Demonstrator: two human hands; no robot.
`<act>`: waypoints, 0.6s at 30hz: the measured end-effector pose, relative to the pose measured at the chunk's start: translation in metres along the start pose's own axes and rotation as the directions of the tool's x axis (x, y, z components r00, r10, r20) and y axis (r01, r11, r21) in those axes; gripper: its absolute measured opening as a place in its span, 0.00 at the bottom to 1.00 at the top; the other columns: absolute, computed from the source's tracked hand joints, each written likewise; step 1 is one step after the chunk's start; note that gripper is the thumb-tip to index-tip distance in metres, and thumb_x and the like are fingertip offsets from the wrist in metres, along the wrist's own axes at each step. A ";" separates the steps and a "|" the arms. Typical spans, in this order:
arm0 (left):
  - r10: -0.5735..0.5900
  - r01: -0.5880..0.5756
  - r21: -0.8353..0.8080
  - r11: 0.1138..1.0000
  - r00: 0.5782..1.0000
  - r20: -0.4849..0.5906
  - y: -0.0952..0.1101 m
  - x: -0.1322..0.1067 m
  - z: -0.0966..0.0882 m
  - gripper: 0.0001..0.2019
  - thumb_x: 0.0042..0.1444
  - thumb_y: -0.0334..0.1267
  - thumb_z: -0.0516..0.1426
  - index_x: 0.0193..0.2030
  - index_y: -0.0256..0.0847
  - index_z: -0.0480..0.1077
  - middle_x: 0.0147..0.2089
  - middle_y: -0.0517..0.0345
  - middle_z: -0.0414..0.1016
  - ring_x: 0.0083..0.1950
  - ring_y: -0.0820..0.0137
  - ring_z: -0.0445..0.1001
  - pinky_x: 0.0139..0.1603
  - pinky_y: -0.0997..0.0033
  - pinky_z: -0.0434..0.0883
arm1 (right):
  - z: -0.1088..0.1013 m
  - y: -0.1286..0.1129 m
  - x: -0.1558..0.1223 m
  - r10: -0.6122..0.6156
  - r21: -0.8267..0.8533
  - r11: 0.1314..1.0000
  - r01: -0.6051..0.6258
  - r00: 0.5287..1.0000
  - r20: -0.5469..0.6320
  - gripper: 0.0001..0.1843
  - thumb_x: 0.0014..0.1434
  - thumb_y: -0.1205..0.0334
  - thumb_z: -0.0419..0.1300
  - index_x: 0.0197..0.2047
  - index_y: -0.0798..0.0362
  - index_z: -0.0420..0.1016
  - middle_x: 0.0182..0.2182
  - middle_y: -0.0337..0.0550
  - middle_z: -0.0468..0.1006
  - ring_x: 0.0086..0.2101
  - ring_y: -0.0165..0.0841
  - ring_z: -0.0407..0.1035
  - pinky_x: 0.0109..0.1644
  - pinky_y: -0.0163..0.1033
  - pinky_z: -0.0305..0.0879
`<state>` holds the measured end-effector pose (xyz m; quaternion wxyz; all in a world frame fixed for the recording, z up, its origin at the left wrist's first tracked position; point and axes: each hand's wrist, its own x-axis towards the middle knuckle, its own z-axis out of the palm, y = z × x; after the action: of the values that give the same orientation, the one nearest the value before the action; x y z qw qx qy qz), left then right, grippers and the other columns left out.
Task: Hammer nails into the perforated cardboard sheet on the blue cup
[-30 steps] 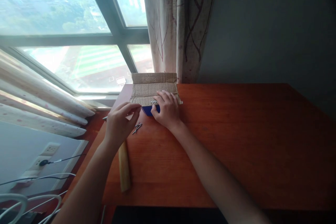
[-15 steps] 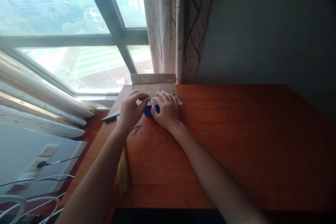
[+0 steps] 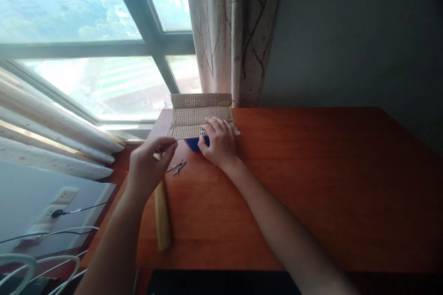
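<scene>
My left hand (image 3: 148, 161) is raised over the left side of the table, thumb and forefinger pinched together; what they hold, if anything, is too small to make out. Under it lies a hammer (image 3: 161, 216) with a pale wooden handle, its head hidden by the hand. Several thin metal nails (image 3: 177, 166) are scattered between the two hands. My right hand (image 3: 221, 143) grips the near right part of a beige woven cane panel (image 3: 197, 116), fingers on top and thumb at the front. Beneath the panel's near edge a blue object (image 3: 193, 144) shows, partly covered by that hand.
The brown wooden table (image 3: 294, 184) reaches far to the right. A window (image 3: 104, 83) and a patterned curtain (image 3: 216, 23) stand behind the panel. Low on the left are wall sockets (image 3: 65, 196) and loose cables (image 3: 51, 262).
My left hand has drawn back from the panel, to the left and towards me, still pinched. More of the panel and the nails shows. My right hand has stayed on the panel.
</scene>
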<state>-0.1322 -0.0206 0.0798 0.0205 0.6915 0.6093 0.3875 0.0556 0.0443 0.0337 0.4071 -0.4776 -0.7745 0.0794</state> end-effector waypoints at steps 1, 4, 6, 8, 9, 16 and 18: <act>0.033 -0.036 0.033 0.999 0.998 0.060 -0.007 -0.008 0.000 0.08 0.59 0.42 0.60 0.39 0.42 0.77 0.37 0.59 0.80 0.34 0.70 0.74 0.38 0.70 0.70 | 0.000 0.000 0.000 -0.003 -0.004 1.000 0.003 1.000 -0.003 0.18 0.60 0.59 0.55 0.52 0.52 0.76 0.60 0.47 0.73 0.63 0.44 0.59 0.70 0.53 0.47; 0.066 -0.090 0.114 0.989 0.977 0.202 -0.024 -0.028 0.003 0.09 0.60 0.43 0.58 0.38 0.43 0.77 0.39 0.57 0.80 0.37 0.67 0.76 0.40 0.69 0.70 | 0.000 0.001 0.000 -0.011 -0.012 1.000 0.011 1.000 -0.007 0.18 0.60 0.59 0.55 0.52 0.52 0.76 0.60 0.47 0.73 0.62 0.44 0.60 0.70 0.52 0.47; 0.038 -0.078 0.160 0.984 0.969 0.243 -0.033 -0.036 0.005 0.10 0.60 0.43 0.57 0.38 0.43 0.77 0.38 0.57 0.80 0.35 0.68 0.76 0.37 0.69 0.69 | 0.001 0.001 0.000 -0.014 -0.013 1.000 0.014 1.000 -0.006 0.18 0.61 0.59 0.55 0.52 0.52 0.76 0.60 0.47 0.73 0.62 0.44 0.60 0.70 0.52 0.47; 0.005 -0.059 0.195 0.979 0.964 0.267 -0.038 -0.040 0.006 0.10 0.60 0.44 0.56 0.37 0.44 0.78 0.36 0.57 0.80 0.32 0.68 0.75 0.34 0.70 0.68 | 0.001 0.001 0.000 -0.014 -0.015 1.000 0.014 1.000 -0.008 0.18 0.61 0.58 0.55 0.52 0.52 0.76 0.60 0.48 0.73 0.62 0.44 0.60 0.70 0.52 0.47; -0.006 -0.055 0.208 0.977 0.960 0.280 -0.040 -0.041 0.006 0.11 0.60 0.44 0.56 0.37 0.44 0.78 0.36 0.57 0.79 0.32 0.68 0.75 0.33 0.71 0.67 | 0.001 0.001 0.000 -0.014 -0.016 1.000 0.013 1.000 -0.010 0.18 0.61 0.58 0.55 0.52 0.52 0.76 0.59 0.48 0.73 0.62 0.44 0.60 0.70 0.52 0.47; 0.023 -0.067 0.201 0.977 0.976 0.215 -0.040 -0.036 0.005 0.11 0.61 0.45 0.56 0.39 0.43 0.78 0.36 0.56 0.79 0.34 0.68 0.75 0.35 0.70 0.68 | 0.001 0.001 0.000 -0.009 -0.011 1.000 0.009 1.000 -0.004 0.18 0.61 0.59 0.55 0.52 0.51 0.76 0.60 0.47 0.73 0.62 0.43 0.60 0.70 0.53 0.47; 0.053 -0.078 0.156 0.985 0.986 0.157 -0.034 -0.032 0.004 0.10 0.61 0.43 0.57 0.40 0.42 0.77 0.39 0.56 0.80 0.37 0.68 0.76 0.38 0.71 0.69 | 0.001 0.001 0.000 -0.002 -0.011 1.000 0.002 1.000 -0.001 0.18 0.61 0.59 0.55 0.52 0.51 0.76 0.60 0.47 0.72 0.63 0.43 0.59 0.71 0.52 0.46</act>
<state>-0.1565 -0.0373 0.0436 -0.0019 0.7383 0.6122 0.2831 0.0557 0.0449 0.0328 0.4048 -0.4789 -0.7754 0.0748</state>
